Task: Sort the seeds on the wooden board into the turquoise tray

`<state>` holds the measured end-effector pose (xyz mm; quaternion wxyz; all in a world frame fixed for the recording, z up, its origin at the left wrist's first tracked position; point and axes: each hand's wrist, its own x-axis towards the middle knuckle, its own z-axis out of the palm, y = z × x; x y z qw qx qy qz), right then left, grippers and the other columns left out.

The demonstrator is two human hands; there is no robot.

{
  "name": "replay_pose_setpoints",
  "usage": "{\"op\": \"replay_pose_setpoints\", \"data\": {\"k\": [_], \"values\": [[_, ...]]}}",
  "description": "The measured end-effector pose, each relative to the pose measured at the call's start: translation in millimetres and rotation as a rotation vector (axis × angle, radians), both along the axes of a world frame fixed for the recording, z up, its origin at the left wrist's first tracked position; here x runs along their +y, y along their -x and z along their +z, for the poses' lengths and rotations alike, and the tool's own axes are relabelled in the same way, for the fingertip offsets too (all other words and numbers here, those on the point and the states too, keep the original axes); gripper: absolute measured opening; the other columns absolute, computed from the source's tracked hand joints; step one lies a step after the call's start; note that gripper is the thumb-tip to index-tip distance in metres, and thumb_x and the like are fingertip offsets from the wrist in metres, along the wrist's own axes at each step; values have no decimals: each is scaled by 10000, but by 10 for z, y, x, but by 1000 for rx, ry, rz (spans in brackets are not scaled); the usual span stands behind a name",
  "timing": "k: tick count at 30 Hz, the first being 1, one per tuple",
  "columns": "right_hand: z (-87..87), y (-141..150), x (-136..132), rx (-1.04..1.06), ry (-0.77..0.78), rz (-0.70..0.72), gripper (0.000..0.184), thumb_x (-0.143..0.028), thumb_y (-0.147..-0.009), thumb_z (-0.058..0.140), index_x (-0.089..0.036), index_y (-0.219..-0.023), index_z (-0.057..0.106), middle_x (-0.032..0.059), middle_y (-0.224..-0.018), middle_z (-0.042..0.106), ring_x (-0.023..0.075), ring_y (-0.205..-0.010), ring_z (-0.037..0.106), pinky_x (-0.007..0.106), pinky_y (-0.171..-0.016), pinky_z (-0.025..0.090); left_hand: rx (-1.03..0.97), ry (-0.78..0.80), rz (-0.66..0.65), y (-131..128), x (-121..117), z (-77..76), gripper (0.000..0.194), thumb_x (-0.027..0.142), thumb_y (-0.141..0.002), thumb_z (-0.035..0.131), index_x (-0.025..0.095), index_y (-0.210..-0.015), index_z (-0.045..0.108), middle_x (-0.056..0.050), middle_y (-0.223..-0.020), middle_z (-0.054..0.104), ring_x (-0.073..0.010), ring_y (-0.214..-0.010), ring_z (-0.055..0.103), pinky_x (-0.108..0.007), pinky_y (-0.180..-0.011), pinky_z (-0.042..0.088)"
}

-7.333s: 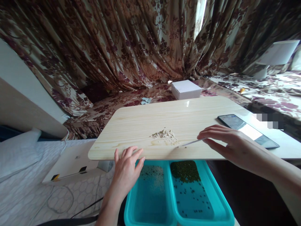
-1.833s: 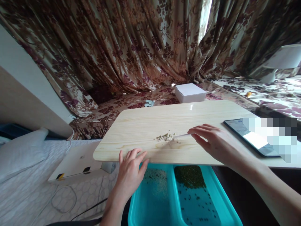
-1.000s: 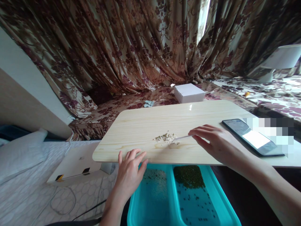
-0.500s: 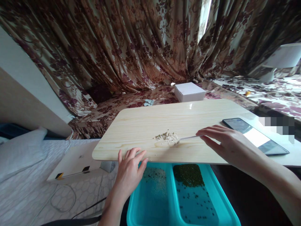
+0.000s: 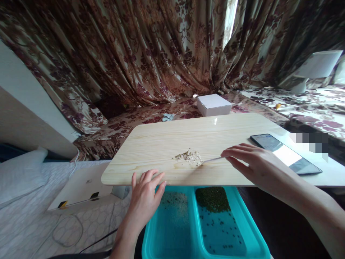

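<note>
My right hand [image 5: 254, 162] pinches a thin greyish stick-like tool [image 5: 212, 159], whose exact kind I cannot make out. The tool's tip reaches the near right edge of a small heap of mixed pale grains and dark green beans [image 5: 188, 157] on the wooden tabletop [image 5: 156, 138]. With fingers spread, my left hand [image 5: 147, 190] rests at the table's near edge and holds nothing. Below that edge is a turquoise two-compartment tray [image 5: 194, 230]. Its left compartment contains pale grains [image 5: 176, 205] with dark bits; green beans [image 5: 212, 199] are piled and scattered in the right one.
A tablet [image 5: 285, 153] lies on the table under my right forearm's far side. Behind the table are a white box [image 5: 214, 104] and a pale cloth [image 5: 168, 117]. Another flat white box [image 5: 81, 185] rests on the bed at left, near a cable [image 5: 67, 230].
The view has shifted slightly, so everything sits a little further left. The tool's tip stays by the heap's right edge, and both hands keep nearly the same pose.
</note>
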<state>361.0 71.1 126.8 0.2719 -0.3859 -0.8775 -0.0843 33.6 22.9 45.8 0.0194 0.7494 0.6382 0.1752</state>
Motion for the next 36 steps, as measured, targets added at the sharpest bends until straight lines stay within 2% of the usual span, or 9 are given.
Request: {"op": "replay_pose_setpoints", "data": {"k": [7,11,21,29,36], "values": [[-14,-45,42,26,-20,-51,308,-226,-998,460,-182,-964,763,100,-908,818,245,-795,749,364,-701,578,0,16,-7,10,7,-6,329,304,-1024,467,256,-1229,719,-98,-1294,695,-292,-1247,606,-705,-1191,197],[-45,-28,72,27,0,-32,291,-211,-987,470,-192,-954,758,84,-898,815,234,-800,746,348,-703,574,-5,23,-2,9,9,-15,329,309,-1022,471,257,-1226,725,-102,-1297,693,-298,-1243,606,-709,-1190,195],[4,-33,-16,34,44,-29,303,-211,-994,468,-175,-977,768,107,-930,816,250,-838,750,362,-729,582,0,-10,13,12,-4,-21,323,311,-1008,494,275,-1212,741,-86,-1277,702,-298,-1224,624,-687,-1209,209],[12,-19,-43,48,76,-16,305,-227,-1000,468,-176,-990,768,120,-948,813,247,-833,749,352,-733,573,3,11,0,9,2,-1,334,307,-1014,475,259,-1219,734,-96,-1286,695,-304,-1230,618,-711,-1190,218],[-35,47,61,29,77,-6,308,-241,-1004,460,-201,-955,762,91,-911,811,227,-800,746,326,-702,554,-3,6,-3,-3,-6,7,329,305,-1015,480,253,-1220,732,-95,-1279,698,-302,-1231,620,-700,-1194,222]]}}
